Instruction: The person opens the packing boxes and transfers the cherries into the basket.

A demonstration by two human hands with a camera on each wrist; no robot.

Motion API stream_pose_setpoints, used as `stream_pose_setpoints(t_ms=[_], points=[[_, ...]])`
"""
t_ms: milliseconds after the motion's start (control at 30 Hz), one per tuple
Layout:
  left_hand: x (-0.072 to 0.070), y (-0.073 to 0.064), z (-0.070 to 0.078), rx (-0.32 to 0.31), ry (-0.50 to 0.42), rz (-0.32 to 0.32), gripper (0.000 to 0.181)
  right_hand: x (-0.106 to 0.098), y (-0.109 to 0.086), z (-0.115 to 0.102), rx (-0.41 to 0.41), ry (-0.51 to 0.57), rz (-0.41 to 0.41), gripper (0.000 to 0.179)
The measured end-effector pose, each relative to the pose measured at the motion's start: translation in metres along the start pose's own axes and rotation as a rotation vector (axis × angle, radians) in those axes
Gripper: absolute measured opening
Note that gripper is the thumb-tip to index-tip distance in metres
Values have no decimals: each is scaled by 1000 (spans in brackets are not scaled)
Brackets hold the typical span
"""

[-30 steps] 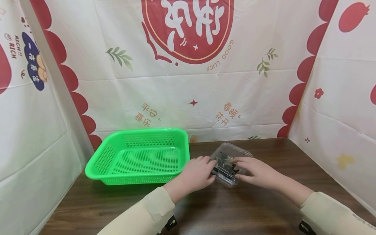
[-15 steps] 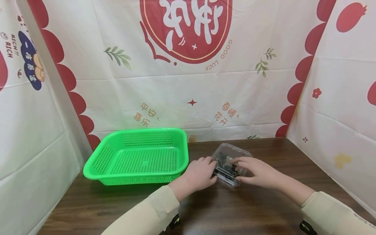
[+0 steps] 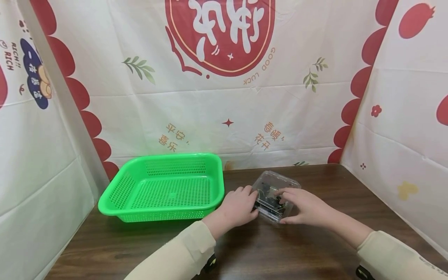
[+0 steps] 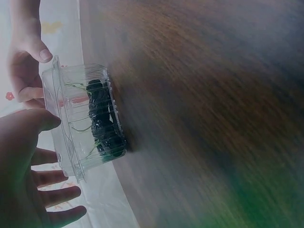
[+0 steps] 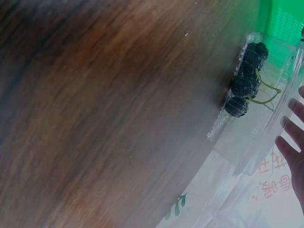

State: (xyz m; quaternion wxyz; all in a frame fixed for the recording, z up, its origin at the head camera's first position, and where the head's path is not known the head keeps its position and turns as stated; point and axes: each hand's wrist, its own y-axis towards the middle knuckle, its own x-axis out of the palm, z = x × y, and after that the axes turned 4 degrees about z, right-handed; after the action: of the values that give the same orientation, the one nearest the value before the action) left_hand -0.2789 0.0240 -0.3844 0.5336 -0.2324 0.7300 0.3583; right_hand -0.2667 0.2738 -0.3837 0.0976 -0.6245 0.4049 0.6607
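Note:
A clear plastic clamshell box point(image 3: 278, 179) stands on the table, right of the basket. Through its wall, in the left wrist view, several dark berries point(image 4: 101, 121) with thin green stems show; they look like mulberries. My left hand point(image 3: 236, 208) is at the left side of the box, its thumb touching the lid's rim and its fingers spread along the edge. On the right, my right hand point(image 3: 308, 208) reaches over the lid, thumb at the near corner; straight, spread fingers point(image 5: 292, 145) show beside the lid in the right wrist view.
A green perforated plastic basket point(image 3: 161, 212) stands to the left on the dark wooden table point(image 3: 266, 256), its inside showing no contents. White printed cloth point(image 3: 210, 101) hangs behind the table and along both sides.
My right thumb has shifted down towards the near corner of the box. My left hand stays at the box's left side. The head view has shifted slightly.

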Motion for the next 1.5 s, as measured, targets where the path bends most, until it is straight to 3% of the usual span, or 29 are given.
stream_pose_setpoints(t_ms=[233,500,800,1133,1500], points=[[0,1,0,-6,-14,-13,59,1,2,-6,37,2,28,45],[1,0,1,-5,-6,-10,59,2,3,-8,47,-70,47,48],[0,-3,4,7,19,-18,58,3,0,-8,11,-97,78,51],[1,-6,7,2,-7,-30,58,2,-4,-5,-31,-53,53,48],[1,-12,11,47,28,-45,66,-5,-9,-2,-43,-52,12,49]])
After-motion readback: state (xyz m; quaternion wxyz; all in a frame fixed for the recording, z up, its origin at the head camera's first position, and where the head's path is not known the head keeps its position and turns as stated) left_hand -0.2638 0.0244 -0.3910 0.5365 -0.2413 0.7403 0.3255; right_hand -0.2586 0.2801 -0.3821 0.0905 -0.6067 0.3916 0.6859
